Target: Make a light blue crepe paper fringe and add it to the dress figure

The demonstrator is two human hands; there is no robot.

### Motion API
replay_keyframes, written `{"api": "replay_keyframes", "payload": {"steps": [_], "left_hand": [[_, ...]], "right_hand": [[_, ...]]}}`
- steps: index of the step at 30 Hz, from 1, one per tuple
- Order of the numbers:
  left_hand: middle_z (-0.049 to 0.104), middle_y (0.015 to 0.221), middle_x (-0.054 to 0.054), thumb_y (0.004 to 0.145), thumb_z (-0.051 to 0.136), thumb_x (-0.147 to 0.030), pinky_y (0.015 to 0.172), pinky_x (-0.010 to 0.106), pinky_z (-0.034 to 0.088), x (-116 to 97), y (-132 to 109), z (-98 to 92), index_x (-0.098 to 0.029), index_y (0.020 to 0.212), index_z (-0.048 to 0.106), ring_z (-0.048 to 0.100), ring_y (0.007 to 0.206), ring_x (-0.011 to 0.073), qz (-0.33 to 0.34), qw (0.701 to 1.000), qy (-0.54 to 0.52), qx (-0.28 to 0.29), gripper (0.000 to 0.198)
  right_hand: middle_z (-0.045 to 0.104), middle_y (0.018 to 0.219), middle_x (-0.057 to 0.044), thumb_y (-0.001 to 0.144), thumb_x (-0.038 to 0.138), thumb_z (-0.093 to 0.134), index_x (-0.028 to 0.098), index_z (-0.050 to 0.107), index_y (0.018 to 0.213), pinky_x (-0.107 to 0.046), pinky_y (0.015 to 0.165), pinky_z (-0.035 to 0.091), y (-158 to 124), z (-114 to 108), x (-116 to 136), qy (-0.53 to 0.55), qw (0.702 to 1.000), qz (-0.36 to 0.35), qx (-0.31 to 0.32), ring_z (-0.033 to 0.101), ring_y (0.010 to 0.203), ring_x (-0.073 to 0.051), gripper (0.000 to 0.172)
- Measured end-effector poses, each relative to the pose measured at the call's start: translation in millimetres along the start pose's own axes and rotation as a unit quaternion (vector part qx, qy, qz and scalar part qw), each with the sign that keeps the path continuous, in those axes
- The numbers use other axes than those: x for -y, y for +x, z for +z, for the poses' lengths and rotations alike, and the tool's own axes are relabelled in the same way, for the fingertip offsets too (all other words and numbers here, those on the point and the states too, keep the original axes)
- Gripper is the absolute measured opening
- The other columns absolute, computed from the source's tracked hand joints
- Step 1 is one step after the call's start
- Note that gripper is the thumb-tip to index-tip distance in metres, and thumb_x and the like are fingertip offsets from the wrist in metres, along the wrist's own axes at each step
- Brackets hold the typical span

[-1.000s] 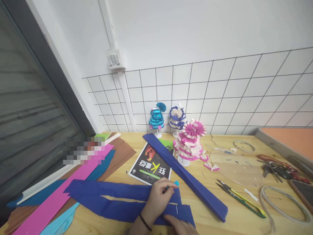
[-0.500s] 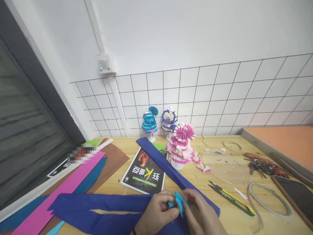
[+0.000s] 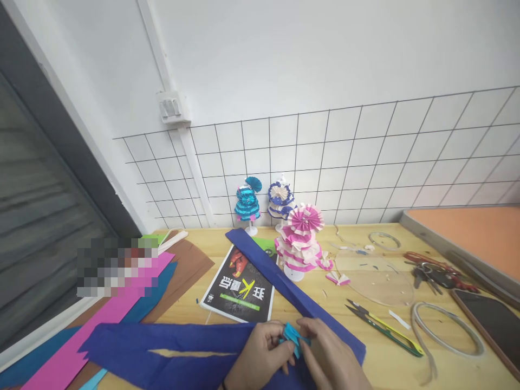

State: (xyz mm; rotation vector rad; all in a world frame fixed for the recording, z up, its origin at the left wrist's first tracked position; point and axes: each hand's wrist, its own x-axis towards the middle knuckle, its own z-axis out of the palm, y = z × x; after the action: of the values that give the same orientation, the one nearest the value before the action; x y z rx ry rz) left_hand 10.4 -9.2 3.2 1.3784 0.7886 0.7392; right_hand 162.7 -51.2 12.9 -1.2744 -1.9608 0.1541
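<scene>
Between my two hands, just above the table's front, is a small folded piece of light blue paper (image 3: 293, 335). My left hand (image 3: 264, 352) pinches it from the left, thumb on top. On its right side, the fingertips of my right hand (image 3: 331, 355) close on it; the lower fingers are partly hidden. Under both hands lie dark blue paper strips (image 3: 195, 336), one long piece reaching back over a black printed card (image 3: 244, 284). Behind stand a pink-and-white ruffled paper tree (image 3: 298, 238), a teal one (image 3: 247, 200) and a blue-and-white one (image 3: 280, 200).
Yellow-and-green thread snips (image 3: 384, 327) lie to the right, near a coil of clear tubing (image 3: 447, 330), keys (image 3: 430, 276) and a phone (image 3: 487, 319). Pink (image 3: 101, 325) and brown paper (image 3: 182, 271) sheets overlap at the left. A tiled wall (image 3: 345, 162) stands behind.
The light blue paper has turned and shifted slightly left between my fingers. My left thumb now lies over it, and my right fingers have moved a little.
</scene>
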Motion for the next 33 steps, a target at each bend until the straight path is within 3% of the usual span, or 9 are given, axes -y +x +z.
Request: {"api": "replay_keyframes", "payload": {"steps": [11,25,33], "left_hand": [[0.051,0.057,0.000,0.074,0.057,-0.039,0.037,0.017,0.038,7.6,3.1,-0.4,-0.010,0.064,0.066,0.046,0.042,0.0071,-0.012,1.000,-0.008,-0.002,0.032],[0.053,0.053,0.000,0.075,0.054,-0.036,0.037,0.019,0.040,7.6,2.9,-1.1,-0.011,0.053,0.059,0.048,0.039,0.0080,-0.037,0.999,-0.021,0.000,0.034],[0.051,0.055,0.000,0.075,0.051,-0.044,0.036,0.018,0.039,8.2,3.9,0.0,-0.012,0.050,0.054,0.049,0.039,0.0082,-0.052,0.998,-0.034,-0.008,0.041]], "right_hand": [[0.069,0.078,-0.006,0.087,0.023,0.039,0.023,0.043,0.101,-0.030,0.060,0.058,-1.1,2.0,3.3,-0.015,0.999,-0.034,-0.010,0.068,0.070,-0.020,0.014],[0.069,0.081,-0.008,0.078,0.012,0.047,0.019,0.043,0.105,-0.032,0.060,0.056,-0.8,7.0,0.8,-0.059,0.995,-0.072,0.029,0.067,0.071,-0.021,0.028],[0.070,0.078,-0.008,0.085,0.018,0.043,0.015,0.052,0.103,-0.029,0.060,0.053,1.0,8.9,0.9,-0.097,0.988,-0.120,0.009,0.066,0.068,-0.020,0.020]]}}
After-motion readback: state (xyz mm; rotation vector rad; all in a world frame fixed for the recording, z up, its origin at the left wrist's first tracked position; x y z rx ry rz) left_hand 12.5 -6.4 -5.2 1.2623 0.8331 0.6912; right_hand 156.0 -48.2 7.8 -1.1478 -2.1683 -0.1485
